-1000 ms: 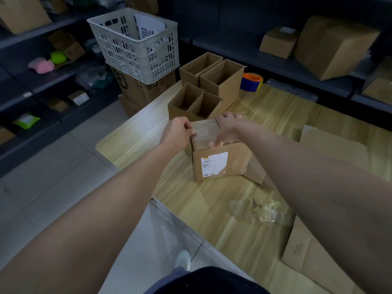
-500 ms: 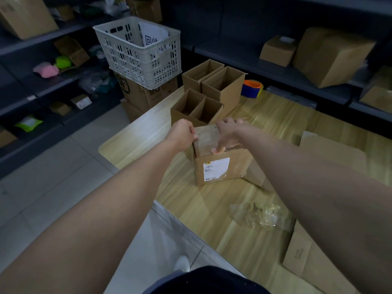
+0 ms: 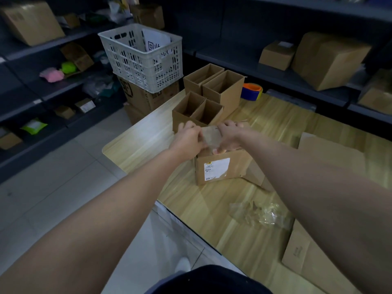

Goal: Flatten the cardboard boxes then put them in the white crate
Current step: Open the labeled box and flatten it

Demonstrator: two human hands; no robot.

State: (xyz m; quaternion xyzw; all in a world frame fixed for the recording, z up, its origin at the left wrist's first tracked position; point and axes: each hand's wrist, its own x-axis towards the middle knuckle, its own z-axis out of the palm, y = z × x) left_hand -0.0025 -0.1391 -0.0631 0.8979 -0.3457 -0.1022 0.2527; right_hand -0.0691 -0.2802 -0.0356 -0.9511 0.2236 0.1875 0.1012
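On your bench (image 3: 203, 211), the nearest box (image 3: 218, 168) stands by the left edge, with your left hand (image 3: 188, 137) and right hand (image 3: 230, 136) on its top. Open boxes (image 3: 222, 90) cluster just behind it, and the tape roll (image 3: 252, 91) lies to their right. The crate (image 3: 144, 60) sits on stacked cartons (image 3: 148, 97) beyond the bench's far left corner. Crumpled film (image 3: 261, 213) lies nearer you, to the right, beside a flat cardboard sheet (image 3: 305, 257).

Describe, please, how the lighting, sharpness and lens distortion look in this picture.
Head view: dim, bluish light, shelves nearly black; left hand and right hand slightly soft on the labelled box; wide-angle stretch toward corners; pale sheen on the table.
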